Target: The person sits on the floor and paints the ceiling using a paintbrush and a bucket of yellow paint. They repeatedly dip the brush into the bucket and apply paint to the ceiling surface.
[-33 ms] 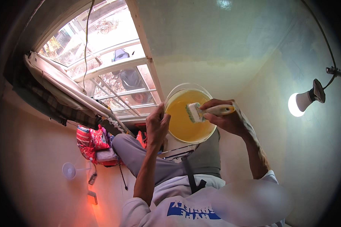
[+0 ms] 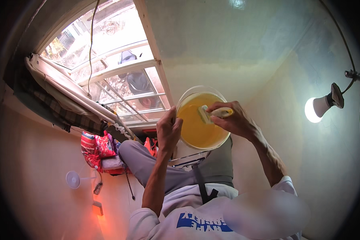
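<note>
A round translucent bucket (image 2: 188, 136) of yellow paint (image 2: 200, 134) is held up in front of my body. My left hand (image 2: 169, 130) grips its left rim, thumb on the near side and fingers behind. In my right hand (image 2: 237, 120) is a paintbrush (image 2: 222, 112) with a pale handle, held over the bucket's right side. The brush head points left and down at the paint, its bristles at or in the surface; I cannot tell how deep they go.
At the left is a window (image 2: 128, 76) with a cord hanging across it. Cloths (image 2: 60, 96) hang below the window. Red patterned bundles (image 2: 98, 150) sit beside my knee. A lit bulb (image 2: 314, 110) is on the right, by the pale wall (image 2: 268, 92).
The brush head has come down toward the paint and tilted, with my right hand shifting slightly. The bucket and my left hand have moved a little to the right and up.
</note>
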Demonstrator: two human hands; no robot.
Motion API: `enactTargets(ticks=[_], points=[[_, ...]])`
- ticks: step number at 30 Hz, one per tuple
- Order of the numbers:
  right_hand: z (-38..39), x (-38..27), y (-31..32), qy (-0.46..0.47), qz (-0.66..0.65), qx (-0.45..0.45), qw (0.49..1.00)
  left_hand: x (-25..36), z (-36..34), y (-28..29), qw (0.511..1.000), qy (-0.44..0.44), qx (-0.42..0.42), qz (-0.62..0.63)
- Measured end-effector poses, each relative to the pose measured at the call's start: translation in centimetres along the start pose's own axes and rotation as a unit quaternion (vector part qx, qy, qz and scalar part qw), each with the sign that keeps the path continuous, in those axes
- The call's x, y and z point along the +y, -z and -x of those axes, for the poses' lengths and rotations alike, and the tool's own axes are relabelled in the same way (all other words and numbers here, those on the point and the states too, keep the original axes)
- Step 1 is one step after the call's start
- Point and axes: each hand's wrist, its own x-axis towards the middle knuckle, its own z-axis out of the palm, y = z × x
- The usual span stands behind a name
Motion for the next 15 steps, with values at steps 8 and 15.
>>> enactTargets(ticks=[8,15], points=[[-5.1,6.7,-4.9,0.057,0.088,-0.069,0.992,-1.5,0.1,-1.5,0.997,-0.058,0.022,-0.052],[-4.4,8.6,-6.9,0.038,0.062,-0.126,0.989,-2.6,0.4,-2.5,0.989,-0.122,0.059,-0.062]])
